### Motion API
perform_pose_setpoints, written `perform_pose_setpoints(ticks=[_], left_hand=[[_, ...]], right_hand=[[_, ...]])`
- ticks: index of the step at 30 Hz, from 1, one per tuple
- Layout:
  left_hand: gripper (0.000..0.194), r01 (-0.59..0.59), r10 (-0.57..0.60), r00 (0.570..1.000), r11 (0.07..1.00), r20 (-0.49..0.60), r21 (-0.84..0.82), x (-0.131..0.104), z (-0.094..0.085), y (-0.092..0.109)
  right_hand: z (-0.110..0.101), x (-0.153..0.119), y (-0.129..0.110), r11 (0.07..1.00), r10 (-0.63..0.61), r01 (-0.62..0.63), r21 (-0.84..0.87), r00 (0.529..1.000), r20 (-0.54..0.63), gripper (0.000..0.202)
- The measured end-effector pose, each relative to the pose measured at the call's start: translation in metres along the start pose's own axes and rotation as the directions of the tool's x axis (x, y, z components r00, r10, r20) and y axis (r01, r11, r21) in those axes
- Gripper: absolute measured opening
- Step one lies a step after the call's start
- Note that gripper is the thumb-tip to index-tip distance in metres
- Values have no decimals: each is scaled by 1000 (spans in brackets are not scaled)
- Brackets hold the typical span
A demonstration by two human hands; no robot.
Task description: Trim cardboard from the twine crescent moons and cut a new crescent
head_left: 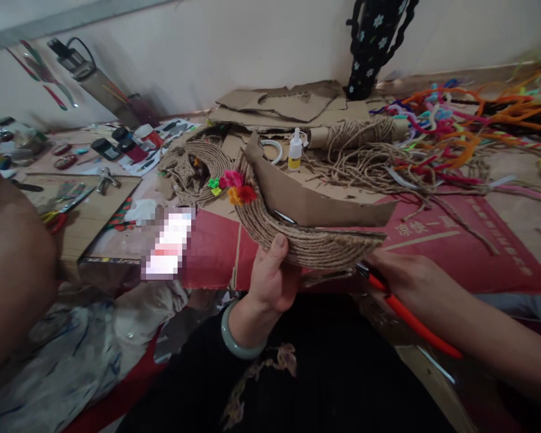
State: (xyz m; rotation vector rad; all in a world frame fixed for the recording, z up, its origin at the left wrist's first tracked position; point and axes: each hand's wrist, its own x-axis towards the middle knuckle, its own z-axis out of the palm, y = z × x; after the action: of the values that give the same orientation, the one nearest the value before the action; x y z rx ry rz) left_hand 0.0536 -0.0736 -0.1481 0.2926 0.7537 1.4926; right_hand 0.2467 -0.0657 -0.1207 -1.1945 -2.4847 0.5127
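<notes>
Your left hand grips the rope-covered piece at the middle of its lower edge: the thumb lies against the roped face, and the other fingers, partly hidden, curl beneath. The piece is held above the near edge of the table, over the red board, with its fluffy flowers at the upper left end. Your right hand is just beside the piece's right end, its fingers clamped on the red-handled tool; you cannot tell whether the tool's dark tip touches the rope. Behind the piece, toward the table's far edge, the glue bottle stands upright near the loose rope.
</notes>
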Motion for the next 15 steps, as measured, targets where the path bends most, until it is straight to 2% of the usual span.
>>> perform_pose_setpoints(ticks=[4, 7, 10, 13, 15], left_hand=[[34, -11, 11, 1000, 1000, -22, -17, 2, 2, 0], [30, -39, 39, 999, 999, -16, -22, 4, 3, 3], [25, -67, 67, 997, 997, -26, -24, 5, 3, 7], [25, -54, 53, 997, 998, -57, -19, 5, -1, 16], [23, -89, 88, 991, 996, -97, -3, 5, -5, 25]], right_hand=[[7, -1, 7, 999, 36, -38, 23, 996, 77, 33], [8, 1, 10, 998, 44, -40, -44, 995, 90, 41], [0, 5, 9, 990, 64, -45, -137, 988, 143, 42], [-10, 2, 13, 988, 80, -49, -145, 973, 217, 41], [-15, -6, 22, 987, 78, -49, -151, 978, 192, 42]])
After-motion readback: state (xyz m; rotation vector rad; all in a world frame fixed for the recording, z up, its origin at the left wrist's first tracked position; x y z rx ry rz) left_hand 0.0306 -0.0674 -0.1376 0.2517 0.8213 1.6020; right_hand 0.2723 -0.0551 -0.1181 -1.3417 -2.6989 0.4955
